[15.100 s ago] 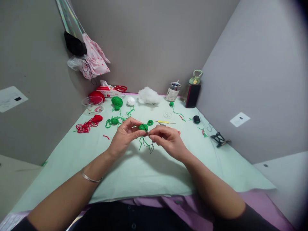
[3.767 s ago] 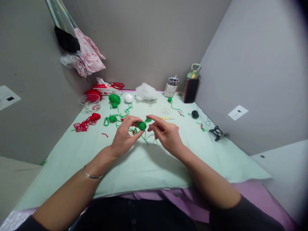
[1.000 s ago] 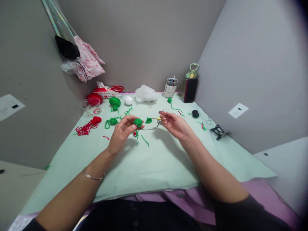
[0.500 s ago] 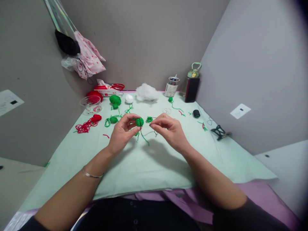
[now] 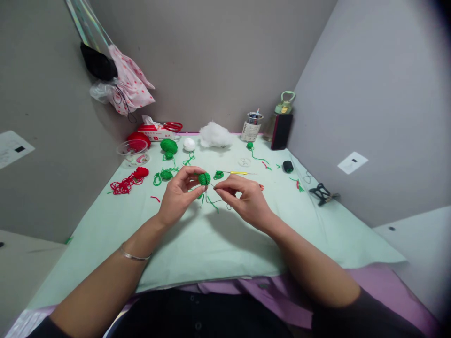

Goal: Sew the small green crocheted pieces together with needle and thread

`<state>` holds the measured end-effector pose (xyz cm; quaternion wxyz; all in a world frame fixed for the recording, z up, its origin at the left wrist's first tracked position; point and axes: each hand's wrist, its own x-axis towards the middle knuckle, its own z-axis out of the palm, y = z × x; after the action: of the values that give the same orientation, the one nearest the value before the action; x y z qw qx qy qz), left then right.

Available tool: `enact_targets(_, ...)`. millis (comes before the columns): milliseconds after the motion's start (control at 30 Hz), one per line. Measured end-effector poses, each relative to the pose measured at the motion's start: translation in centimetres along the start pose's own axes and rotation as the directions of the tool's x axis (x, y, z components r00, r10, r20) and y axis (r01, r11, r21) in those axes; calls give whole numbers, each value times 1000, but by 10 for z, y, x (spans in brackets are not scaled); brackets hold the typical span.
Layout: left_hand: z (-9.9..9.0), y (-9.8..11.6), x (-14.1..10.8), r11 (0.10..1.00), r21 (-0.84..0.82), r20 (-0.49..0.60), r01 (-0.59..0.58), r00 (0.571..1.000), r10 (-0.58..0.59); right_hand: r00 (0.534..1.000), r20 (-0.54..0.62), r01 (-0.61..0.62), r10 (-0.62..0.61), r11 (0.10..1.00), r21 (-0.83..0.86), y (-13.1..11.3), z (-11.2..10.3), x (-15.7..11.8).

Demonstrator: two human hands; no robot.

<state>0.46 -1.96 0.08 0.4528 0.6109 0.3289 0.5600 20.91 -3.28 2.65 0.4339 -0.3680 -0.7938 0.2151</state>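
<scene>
My left hand [image 5: 183, 190] pinches a small green crocheted ball [image 5: 204, 179] between thumb and fingers. Dark thread [image 5: 206, 195] hangs from the ball, and green yarn tails [image 5: 213, 204] dangle under it. Just to the right, my right hand [image 5: 243, 195] is closed in a pinch on a thin needle [image 5: 211, 185] that points at the ball; whether its tip has entered the ball is too small to tell. Behind my right hand a yellow crochet hook [image 5: 238, 172] lies beside a green crocheted piece [image 5: 219, 175].
Red yarn [image 5: 127, 181], green yarn balls [image 5: 168, 147] and a clear tub [image 5: 133, 152] are at the left. White stuffing [image 5: 214, 135], a pen cup [image 5: 251, 127] and a bottle [image 5: 283, 112] stand behind. Black thread [image 5: 288, 166] and a black clip [image 5: 321, 194] lie right.
My right hand has moved a little left and down, closer to the ball. The yellow hook and something orange beside that hand now show. My left hand stays in place.
</scene>
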Motion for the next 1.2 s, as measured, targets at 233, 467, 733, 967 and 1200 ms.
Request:
enact_targets(233,-1,-2,1,999,34,-2,-40,999,40,995,19,100,-99,991,-89,1,0,-2)
enact_targets(467,0,-1,1,988,113,-27,-104,994,108,992,-47,116,-121,987,-109,-2,0,-3)
enact_targets(733,2,-3,-1,978,146,-30,-146,988,152,992,-23,119,-123,983,-141,2,2,-3)
enact_targets(967,1,-5,-1,980,133,-20,-151,988,155,971,-8,233,-240,950,-207,3,4,-3)
enact_targets(1200,1,-4,0,982,125,-39,-143,988,148,978,-34,197,-206,964,-177,2,2,-3)
